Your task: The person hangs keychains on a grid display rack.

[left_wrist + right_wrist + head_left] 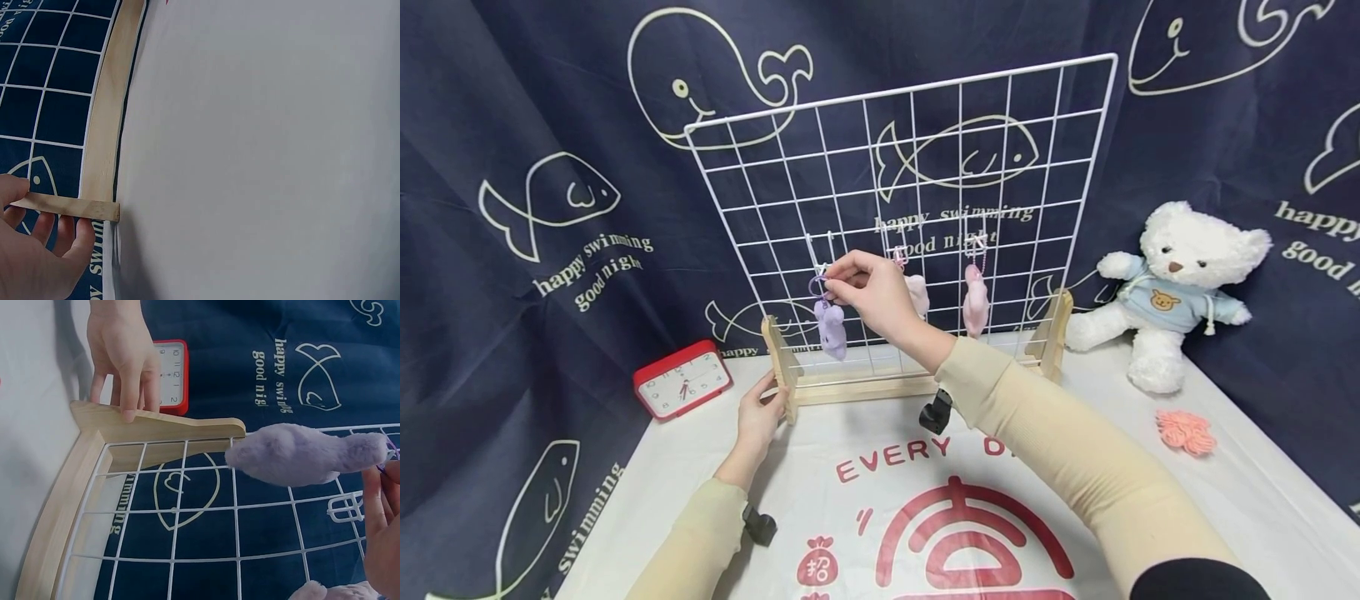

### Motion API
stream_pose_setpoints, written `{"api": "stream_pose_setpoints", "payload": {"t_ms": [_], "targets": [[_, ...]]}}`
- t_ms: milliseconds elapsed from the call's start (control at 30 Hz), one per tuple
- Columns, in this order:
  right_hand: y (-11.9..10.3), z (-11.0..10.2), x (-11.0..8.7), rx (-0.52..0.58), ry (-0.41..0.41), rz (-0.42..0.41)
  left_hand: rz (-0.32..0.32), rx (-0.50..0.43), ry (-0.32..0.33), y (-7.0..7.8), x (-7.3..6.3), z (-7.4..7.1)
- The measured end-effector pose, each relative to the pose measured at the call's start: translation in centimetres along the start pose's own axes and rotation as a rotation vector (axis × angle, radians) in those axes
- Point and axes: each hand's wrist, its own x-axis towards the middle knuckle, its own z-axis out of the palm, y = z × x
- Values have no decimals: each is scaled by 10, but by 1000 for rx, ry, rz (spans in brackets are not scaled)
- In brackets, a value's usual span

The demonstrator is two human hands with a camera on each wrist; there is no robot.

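My right hand (880,296) pinches the ring of a fluffy purple plush keychain (831,333) close to the left part of a white wire grid panel (865,99). The plush hangs below my fingers, in front of the grid. In the right wrist view the same purple plush (281,453) is large, with the fingertips at the frame's right edge. My left hand (756,421) holds the left wooden end piece of the stand (75,206), thumb on one side and fingers on the other. Whether the ring touches a hook is hidden.
A pink plush keychain (975,304) and a paler one (917,296), partly behind my right hand, hang on the grid. A red clock (685,382) stands left. A white teddy bear (1168,292) sits right, behind a coral yarn bundle (1185,432).
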Motion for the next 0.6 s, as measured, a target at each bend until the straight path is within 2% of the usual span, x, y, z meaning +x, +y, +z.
{"api": "stream_pose_setpoints", "payload": {"t_ms": [600], "targets": [[10, -1, 9, -52, 45, 68, -3, 17, -2, 0, 0, -1]]}}
